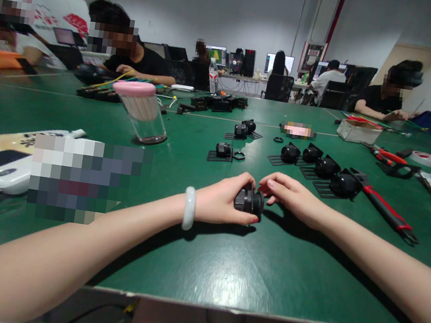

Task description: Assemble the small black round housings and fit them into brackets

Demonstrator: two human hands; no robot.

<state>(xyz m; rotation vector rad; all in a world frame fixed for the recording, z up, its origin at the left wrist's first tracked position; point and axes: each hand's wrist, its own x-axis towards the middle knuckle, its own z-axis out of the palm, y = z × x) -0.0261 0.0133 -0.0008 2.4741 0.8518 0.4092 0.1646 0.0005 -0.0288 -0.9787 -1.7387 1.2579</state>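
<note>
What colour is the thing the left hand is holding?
The part in the left hand is black; it shows best in the head view.

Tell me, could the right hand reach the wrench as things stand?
Probably yes. The right hand seems to hold nothing, and the wrench lies close by on that side, its handle jutting clear of the black fittings. Its other end, beside one of them, looks harder to grasp.

No readable text, only unclear marks on the banner
</note>
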